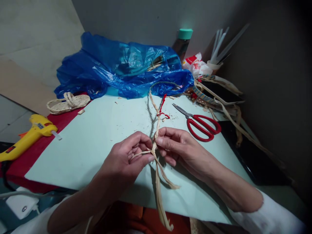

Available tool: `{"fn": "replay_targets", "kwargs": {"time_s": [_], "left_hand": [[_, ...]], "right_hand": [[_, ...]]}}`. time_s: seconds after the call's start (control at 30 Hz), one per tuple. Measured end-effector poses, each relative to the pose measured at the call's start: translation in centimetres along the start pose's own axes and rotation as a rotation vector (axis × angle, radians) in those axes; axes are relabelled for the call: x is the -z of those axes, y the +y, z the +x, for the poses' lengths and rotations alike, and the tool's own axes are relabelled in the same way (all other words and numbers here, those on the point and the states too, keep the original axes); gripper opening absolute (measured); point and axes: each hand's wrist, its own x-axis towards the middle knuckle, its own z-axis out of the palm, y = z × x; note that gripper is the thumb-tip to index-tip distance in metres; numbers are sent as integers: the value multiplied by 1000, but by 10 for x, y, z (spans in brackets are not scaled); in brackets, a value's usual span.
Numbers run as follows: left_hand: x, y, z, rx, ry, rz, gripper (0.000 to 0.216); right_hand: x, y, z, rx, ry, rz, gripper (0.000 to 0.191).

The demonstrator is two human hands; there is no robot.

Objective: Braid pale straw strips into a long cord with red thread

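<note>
A braid of dry, straw-coloured plant strips (154, 103) runs from the blue bag toward me over the pale green sheet. My right hand (179, 145) pinches the braid between thumb and forefinger. Just below that, my left hand (133, 154) is closed at the braid's lower end, with a thin strip passing across its palm. Two loose strip ends (159, 195) hang down from between the hands past the sheet's near edge. A red twisted tie (162, 109) is fastened around the braid above my hands. Red-handled scissors (202, 126) lie to the right, blades partly apart.
A blue plastic bag (117, 65) lies across the back. At left are a small woven slipper (69, 103) and a yellow glue gun (30, 136). A dark flat device (253, 156), loose strips (234, 118), a green-capped bottle (184, 40) and a cup of glue sticks (215, 64) stand or lie right.
</note>
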Motion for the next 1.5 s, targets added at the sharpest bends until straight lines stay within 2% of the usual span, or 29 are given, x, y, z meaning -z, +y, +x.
{"fn": "replay_targets", "kwargs": {"time_s": [0.1, 0.27, 0.37, 0.57, 0.77, 0.83, 0.97, 1.1, 1.2, 1.3, 1.4, 1.43, 1.5], "left_hand": [[0, -1, -1, -64, 34, 79, 11], [-3, 1, -3, -263, 120, 245, 9], [-3, 2, -3, -288, 102, 272, 10], [4, 1, 1, -248, -127, 276, 10], [21, 9, 1, -93, -473, 170, 7], [26, 10, 1, -88, -546, 129, 4], [35, 7, -2, -169, -564, 130, 4], [44, 4, -11, -213, -443, 104, 9], [48, 3, -21, -259, -382, -23, 12], [48, 4, -31, -279, -544, -185, 14], [48, -1, -41, -319, -695, -156, 22], [50, -7, -44, -340, -724, -98, 23], [58, -27, -45, -390, -687, 32, 22]], "right_hand": [[1, 0, 1, -10, -4, 43, 24], [2, -2, -1, -31, -8, 56, 25], [2, -2, -1, -32, -22, 54, 25], [3, -1, -1, 15, -7, 70, 19], [2, -2, -3, 47, -27, 89, 12], [1, -1, -4, 51, -52, 106, 12], [0, 0, -4, 62, -69, 118, 11], [2, 1, -4, 94, -55, 88, 11], [2, 2, -4, 116, -50, 73, 13], [2, 3, -3, 126, -55, 51, 13], [2, 4, -2, 126, -53, 14, 12], [3, 5, -2, 129, -51, -2, 13], [3, 6, -1, 136, -47, -27, 13]]}}
